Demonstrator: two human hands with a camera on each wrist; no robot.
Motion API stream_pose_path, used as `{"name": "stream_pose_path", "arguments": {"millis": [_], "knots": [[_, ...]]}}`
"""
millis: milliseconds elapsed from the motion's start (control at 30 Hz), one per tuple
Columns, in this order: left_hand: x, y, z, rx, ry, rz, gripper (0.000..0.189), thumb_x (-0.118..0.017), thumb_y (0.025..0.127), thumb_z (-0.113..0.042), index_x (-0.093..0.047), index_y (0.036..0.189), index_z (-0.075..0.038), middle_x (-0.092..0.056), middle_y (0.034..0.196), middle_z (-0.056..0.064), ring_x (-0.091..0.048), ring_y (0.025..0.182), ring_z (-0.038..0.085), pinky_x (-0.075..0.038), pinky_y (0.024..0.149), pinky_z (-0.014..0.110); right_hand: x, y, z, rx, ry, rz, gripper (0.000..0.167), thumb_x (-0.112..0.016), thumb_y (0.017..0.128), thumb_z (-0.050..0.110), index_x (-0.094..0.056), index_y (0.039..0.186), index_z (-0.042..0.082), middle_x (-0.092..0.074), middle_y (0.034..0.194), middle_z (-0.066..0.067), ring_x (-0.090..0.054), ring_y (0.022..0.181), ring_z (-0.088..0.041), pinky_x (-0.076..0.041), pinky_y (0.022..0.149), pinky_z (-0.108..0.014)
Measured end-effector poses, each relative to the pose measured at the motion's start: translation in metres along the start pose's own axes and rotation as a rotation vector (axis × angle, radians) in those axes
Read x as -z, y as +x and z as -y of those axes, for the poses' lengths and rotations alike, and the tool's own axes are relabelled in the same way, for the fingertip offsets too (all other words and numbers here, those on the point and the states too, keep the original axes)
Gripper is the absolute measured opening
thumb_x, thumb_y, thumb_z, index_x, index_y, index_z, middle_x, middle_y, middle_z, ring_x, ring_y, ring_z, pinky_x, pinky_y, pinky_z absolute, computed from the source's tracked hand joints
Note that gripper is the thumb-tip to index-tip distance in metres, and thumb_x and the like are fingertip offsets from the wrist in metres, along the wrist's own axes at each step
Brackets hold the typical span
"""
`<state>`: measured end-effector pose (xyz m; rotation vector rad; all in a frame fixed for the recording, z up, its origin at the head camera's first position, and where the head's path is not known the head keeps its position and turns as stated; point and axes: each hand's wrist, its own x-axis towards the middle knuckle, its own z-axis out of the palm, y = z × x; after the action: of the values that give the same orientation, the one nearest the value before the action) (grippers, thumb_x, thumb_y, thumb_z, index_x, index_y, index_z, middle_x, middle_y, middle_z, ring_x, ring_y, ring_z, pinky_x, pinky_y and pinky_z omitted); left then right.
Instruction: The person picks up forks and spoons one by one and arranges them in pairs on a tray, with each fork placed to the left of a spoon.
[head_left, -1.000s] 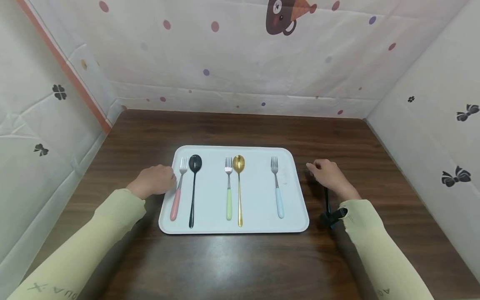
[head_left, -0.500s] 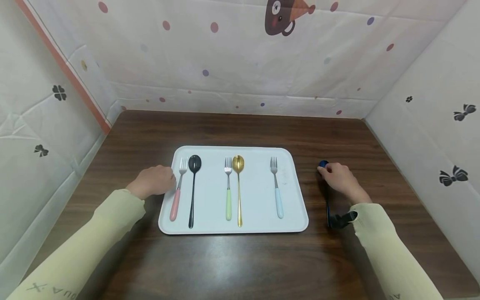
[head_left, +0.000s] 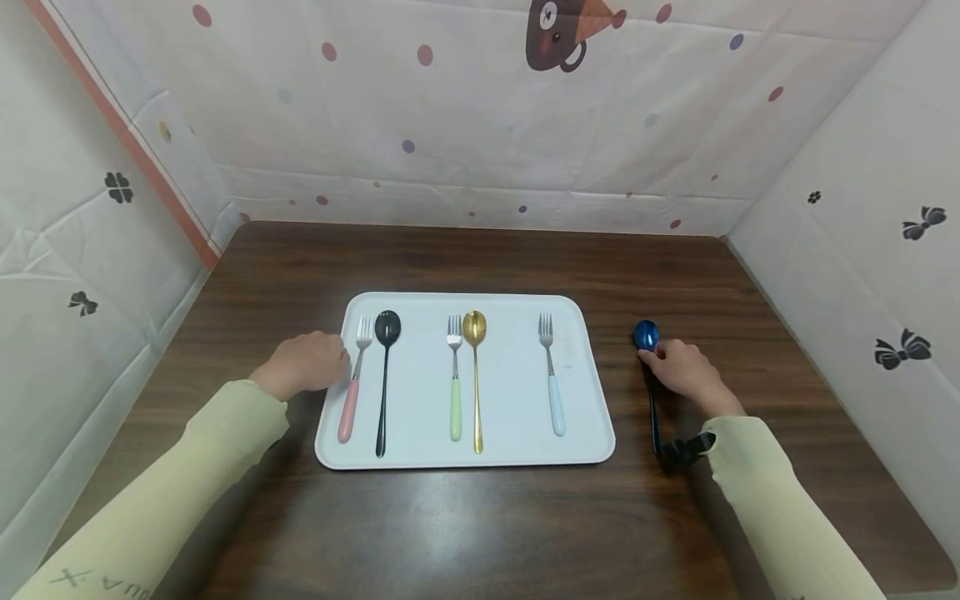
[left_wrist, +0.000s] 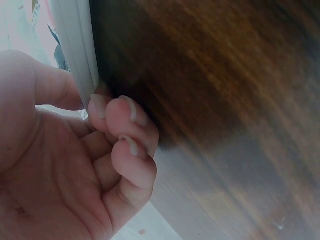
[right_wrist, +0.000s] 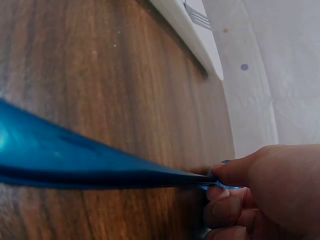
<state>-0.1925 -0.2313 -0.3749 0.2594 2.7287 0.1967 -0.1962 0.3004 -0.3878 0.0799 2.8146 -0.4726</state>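
At the left edge of a white tray (head_left: 513,392), my left hand (head_left: 303,365) pinches the rim; the left wrist view has the thumb over the tray's edge and the curled fingers against its outer side. To the right of the tray, my right hand (head_left: 684,372) pinches a blue spoon (head_left: 647,334) just below its bowl, thumb against the neck. The spoon's handle (right_wrist: 90,157) runs back toward the wrist. Nearest my left hand on the tray are a pink-handled fork (head_left: 350,408) and a black spoon (head_left: 387,327).
Further along the tray lie a green-handled fork (head_left: 455,408), a gold spoon (head_left: 474,327) and a blue-handled fork (head_left: 556,404). The brown wooden table (head_left: 450,258) is bordered by patterned white cloth (head_left: 337,108) at the back and sides.
My right hand has shifted right and toward me, bringing into sight the blue spoon's bowl, hidden one second ago. My left hand stays at the tray's edge.
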Motion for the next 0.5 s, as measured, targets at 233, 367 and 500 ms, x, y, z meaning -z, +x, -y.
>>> {"name": "stream_pose_path", "arguments": {"millis": [233,367,500], "knots": [[-0.0001,-0.0006,0.0002,-0.005,-0.008,-0.011,0.029,-0.044,0.092,-0.024,-0.063,0.086,-0.003,-0.051,0.064,0.008,-0.051,0.058,0.021,-0.038,0.052,0.031,-0.0023,0.0011,0.0012,0.002,-0.011,-0.005,0.039,-0.043,0.101,0.035,-0.053,0.077,0.006,-0.049,0.067,-0.006,-0.048,0.061,-0.020,-0.036,0.053,-0.031],[0.0011,-0.0027,-0.0013,-0.012,-0.008,-0.020,0.028,-0.045,0.092,-0.023,-0.063,0.086,-0.003,-0.051,0.065,0.008,-0.051,0.058,0.021,-0.038,0.052,0.031,-0.0040,0.0020,0.0041,0.013,-0.061,-0.019,0.036,-0.041,0.102,0.031,-0.059,0.091,0.001,-0.053,0.072,-0.010,-0.050,0.064,-0.022,-0.038,0.054,-0.032],[0.0023,-0.0044,-0.0026,-0.021,-0.008,-0.025,0.028,-0.045,0.092,-0.023,-0.063,0.084,-0.004,-0.052,0.064,0.007,-0.051,0.058,0.021,-0.038,0.052,0.031,-0.0051,0.0018,0.0062,0.040,-0.102,-0.037,0.035,-0.041,0.101,0.026,-0.060,0.102,-0.003,-0.057,0.076,-0.013,-0.053,0.067,-0.025,-0.039,0.054,-0.033]]}}
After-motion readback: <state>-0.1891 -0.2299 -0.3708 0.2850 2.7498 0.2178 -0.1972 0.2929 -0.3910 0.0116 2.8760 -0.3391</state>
